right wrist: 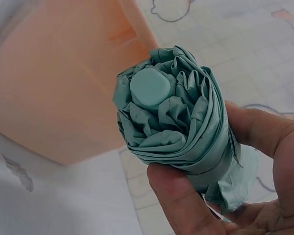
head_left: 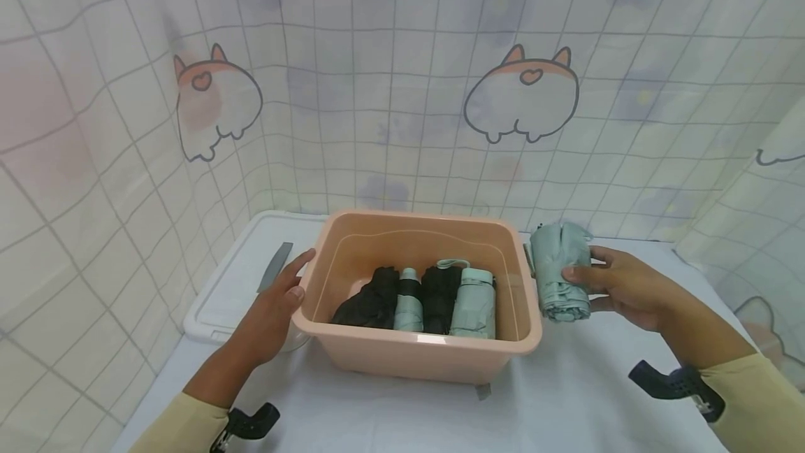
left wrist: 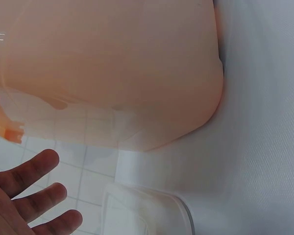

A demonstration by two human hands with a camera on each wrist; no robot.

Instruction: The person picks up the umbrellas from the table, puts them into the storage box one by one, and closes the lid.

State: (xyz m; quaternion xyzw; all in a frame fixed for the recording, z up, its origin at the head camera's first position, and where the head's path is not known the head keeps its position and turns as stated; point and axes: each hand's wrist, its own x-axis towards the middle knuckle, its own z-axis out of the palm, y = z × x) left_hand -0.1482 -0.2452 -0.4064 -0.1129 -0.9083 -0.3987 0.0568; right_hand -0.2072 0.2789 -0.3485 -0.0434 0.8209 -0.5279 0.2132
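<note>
Mint-green fabric, bunched in loose folds, fills the right hand (head_left: 619,285): thumb and fingers curl round the folded green umbrella (head_left: 560,270) and hold it in the air just outside the right wall of the peach plastic bin (head_left: 402,229), its flat end cap toward the wrist camera. No strap shows around the canopy in the wrist view, so the folds could spread or slip under the fingers (right wrist: 179,198) if the hold slackens, and the umbrella could drop onto the white tablecloth (head_left: 566,397) rather than stay in hand. It hangs near the bin's rim, where a trailing flap could snag on the edge. The left hand (head_left: 273,310) rests against the bin's left wall with its fingers straight and relaxed, gripping nothing; that is only a steadying touch, so a knock from the right could slide the light bin over the smooth cloth. Inside lie two black umbrellas (head_left: 371,299) and two pale green ones (head_left: 473,303), side by side along the floor, with bare room mostly at the right and toward the back; anything laid carelessly on top might roll. A white lid (head_left: 239,278) lies flat at the left, beside the left hand.
</note>
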